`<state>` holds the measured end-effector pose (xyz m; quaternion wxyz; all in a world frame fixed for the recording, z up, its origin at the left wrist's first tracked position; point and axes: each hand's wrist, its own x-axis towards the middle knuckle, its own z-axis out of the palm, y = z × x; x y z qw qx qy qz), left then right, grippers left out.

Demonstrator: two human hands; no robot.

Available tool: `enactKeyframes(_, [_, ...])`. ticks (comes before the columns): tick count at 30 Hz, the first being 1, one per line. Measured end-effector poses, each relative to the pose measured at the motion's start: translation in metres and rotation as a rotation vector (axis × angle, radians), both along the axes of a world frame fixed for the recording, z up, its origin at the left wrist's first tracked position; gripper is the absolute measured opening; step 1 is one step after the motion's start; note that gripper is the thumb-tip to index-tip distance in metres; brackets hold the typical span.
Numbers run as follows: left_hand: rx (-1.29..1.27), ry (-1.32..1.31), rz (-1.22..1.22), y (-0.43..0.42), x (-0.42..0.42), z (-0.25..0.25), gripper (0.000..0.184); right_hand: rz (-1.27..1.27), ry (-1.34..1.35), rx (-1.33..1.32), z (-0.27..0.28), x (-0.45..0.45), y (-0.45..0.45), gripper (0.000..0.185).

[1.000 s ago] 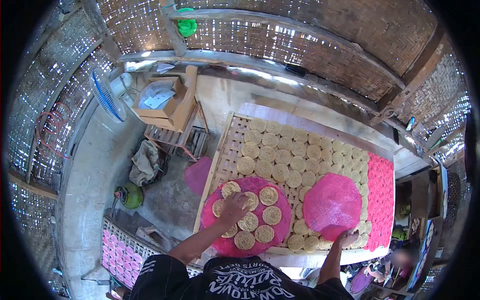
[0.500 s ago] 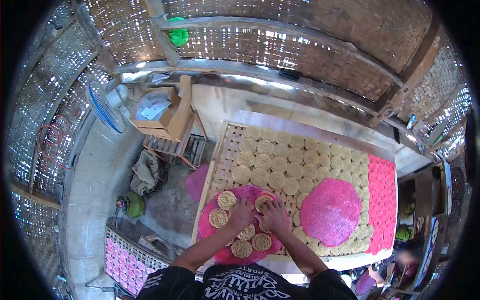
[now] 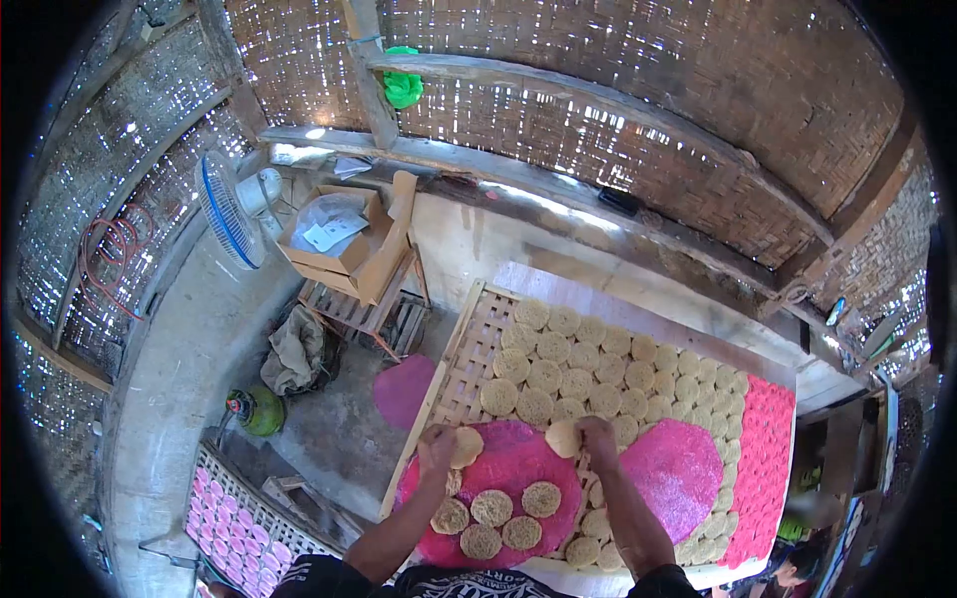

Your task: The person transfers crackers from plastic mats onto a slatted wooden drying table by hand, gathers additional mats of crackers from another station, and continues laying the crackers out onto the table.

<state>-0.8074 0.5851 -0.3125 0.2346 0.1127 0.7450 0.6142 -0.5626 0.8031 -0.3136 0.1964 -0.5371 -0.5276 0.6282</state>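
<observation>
Head view, one camera, mounted on the wearer's head, aimed forward and down. Very wide lens: round field, black corners, wall beam (image 3: 459, 66) bowed into an arc. Wearer's shirt (image 3: 478, 586) nearest, at 6 o'clock, cut by lower edge. Left hand (image 3: 436, 448) toward 6:30, right hand (image 3: 598, 442) toward 4:30, both close. Lattice tray (image 3: 485, 334), centre round to 4, seen from above. Floor (image 3: 344, 429) at 8. Fan (image 3: 227, 209) at 10, farther off. Woven wall (image 3: 698, 60), 11 to 2, beyond.
</observation>
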Motion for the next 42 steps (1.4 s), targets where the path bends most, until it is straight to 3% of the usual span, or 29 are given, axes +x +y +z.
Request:
enactKeyframes(1, [0.000,-0.009,0.000,-0.002,-0.010,-0.005,0.017,-0.050,0.052,-0.113,-0.004,-0.007,0.014,0.019])
enactKeyframes(5, [0.033,-0.175,0.026,-0.005,-0.040,-0.028,0.015,-0.123,0.201,-0.062,0.016,-0.097,0.067,0.026])
enactKeyframes(6, [0.124,-0.336,0.098,-0.003,-0.042,-0.023,0.015,-0.136,0.217,-0.123,0.029,-0.126,0.075,0.028])
enactKeyframes(8, [0.236,-0.512,0.193,0.006,-0.042,0.026,0.018,-0.034,0.371,-0.083,-0.018,-0.178,0.111,0.029])
enactKeyframes(11, [0.282,-0.567,0.215,0.009,-0.041,0.063,0.024,0.113,0.274,0.238,-0.035,-0.255,0.132,0.030])
enactKeyframes(13, [0.282,-0.525,0.176,0.009,-0.045,0.057,0.028,0.176,0.293,0.432,-0.049,-0.292,0.141,0.030])
enactKeyframes(14, [0.290,-0.499,0.150,0.004,-0.046,0.045,0.029,0.219,0.175,0.497,-0.051,-0.299,0.145,0.029])
enactKeyframes(17, [0.257,-0.432,0.124,0.000,-0.046,0.024,0.032,0.337,-0.201,0.766,-0.049,-0.312,0.152,0.028])
enactKeyframes(20, [0.201,-0.382,0.097,0.008,-0.048,0.035,0.033,0.364,-0.336,1.263,-0.031,-0.301,0.149,0.034])
enactKeyframes(23, [0.240,-0.342,0.071,0.028,-0.050,0.032,0.034,0.234,-0.247,1.459,-0.005,-0.283,0.125,0.031])
enactKeyframes(25, [0.276,-0.307,0.040,0.051,-0.057,0.031,0.035,0.409,-0.084,0.883,-0.021,-0.263,0.096,0.031])
enactKeyframes(27, [0.292,-0.255,0.012,0.084,-0.066,0.028,0.036,0.569,0.390,0.112,-0.030,-0.251,0.074,0.031])
enactKeyframes(30, [0.275,-0.193,-0.080,0.134,-0.083,0.009,0.039,0.563,0.296,-0.175,0.019,-0.235,0.043,0.027])
enactKeyframes(33, [0.177,0.116,-0.113,0.157,-0.089,-0.028,0.043,0.498,0.215,0.213,0.002,-0.239,0.064,0.025])
enactKeyframes(35, [-0.035,0.325,-0.191,0.136,-0.080,-0.017,0.047,0.484,0.175,0.446,-0.044,-0.253,0.092,0.031])
enactKeyframes(38, [-0.234,0.512,-0.494,0.074,-0.058,0.026,0.047,0.544,0.048,0.532,-0.026,-0.265,0.101,0.035])
enactKeyframes(41, [-0.225,0.854,-0.755,0.011,-0.035,0.003,0.048,0.628,-0.077,0.547,-0.020,-0.274,0.105,0.036])
enactKeyframes(42, [-0.251,0.906,-0.829,-0.004,-0.026,0.001,0.048,0.629,-0.192,0.689,-0.021,-0.275,0.103,0.037])
